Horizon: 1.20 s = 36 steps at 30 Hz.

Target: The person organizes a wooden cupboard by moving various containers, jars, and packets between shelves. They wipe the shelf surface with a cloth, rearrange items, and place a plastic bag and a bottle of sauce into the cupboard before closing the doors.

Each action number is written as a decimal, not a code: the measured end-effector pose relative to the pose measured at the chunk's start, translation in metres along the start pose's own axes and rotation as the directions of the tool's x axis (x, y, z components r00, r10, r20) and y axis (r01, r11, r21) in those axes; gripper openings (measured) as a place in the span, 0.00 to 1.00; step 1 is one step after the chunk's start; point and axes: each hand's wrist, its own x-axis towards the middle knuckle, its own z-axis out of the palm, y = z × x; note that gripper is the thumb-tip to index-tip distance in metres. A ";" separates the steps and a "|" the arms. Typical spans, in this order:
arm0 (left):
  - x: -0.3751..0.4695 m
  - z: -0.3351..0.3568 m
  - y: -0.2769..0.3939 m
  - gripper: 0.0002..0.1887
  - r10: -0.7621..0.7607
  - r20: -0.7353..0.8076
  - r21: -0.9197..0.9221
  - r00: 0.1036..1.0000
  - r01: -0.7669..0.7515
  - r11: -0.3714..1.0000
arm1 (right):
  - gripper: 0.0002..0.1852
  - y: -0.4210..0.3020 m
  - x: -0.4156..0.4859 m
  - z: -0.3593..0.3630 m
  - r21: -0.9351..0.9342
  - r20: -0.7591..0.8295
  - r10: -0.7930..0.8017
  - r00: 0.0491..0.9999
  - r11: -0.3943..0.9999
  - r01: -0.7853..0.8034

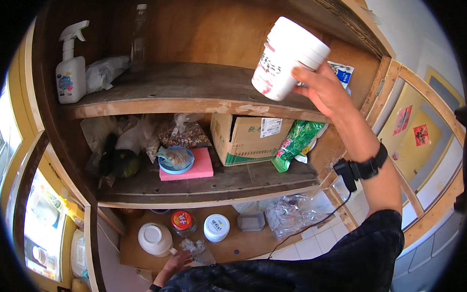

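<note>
My right hand (320, 85) grips a white plastic tub (274, 72) with printed writing, its stacked white lids or nested tubs at the top, held tilted in front of the upper wooden shelf (189, 82). Low in the view, my left hand (178, 260) is beside the handle of an upturned white mug (153, 239) and a crumpled clear plastic bag (197, 249); whether it holds either cannot be told. Near them on the brown surface (245, 239) stand a jar with a red lid (182, 220) and a white-lidded tub (216, 227).
Above are a white spray bottle (71, 74), a plastic bag (105, 72) and a clear bottle (139, 38). The middle shelf holds a cardboard box (249, 140), a green packet (299, 142), and a blue bowl (175, 159) on pink foam (194, 167). An open door frame (397, 86) stands right; a cable (311, 226) hangs from my wrist device.
</note>
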 end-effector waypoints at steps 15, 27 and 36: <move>0.015 -0.021 -0.011 0.19 0.469 0.191 0.494 0.862 -0.498 0.713 | 0.33 0.061 0.147 -0.035 -0.122 -0.306 0.172 0.936 0.968 -0.218; 0.031 -0.037 -0.005 0.20 0.391 0.348 0.799 0.852 -0.488 0.351 | 0.35 0.140 0.194 -0.069 -0.114 -0.288 0.486 0.825 0.838 -0.533; 0.020 -0.002 0.011 0.21 0.094 -0.034 -0.262 0.995 -0.099 0.960 | 0.52 0.156 0.204 -0.068 -0.185 -0.366 0.472 0.802 0.807 -0.560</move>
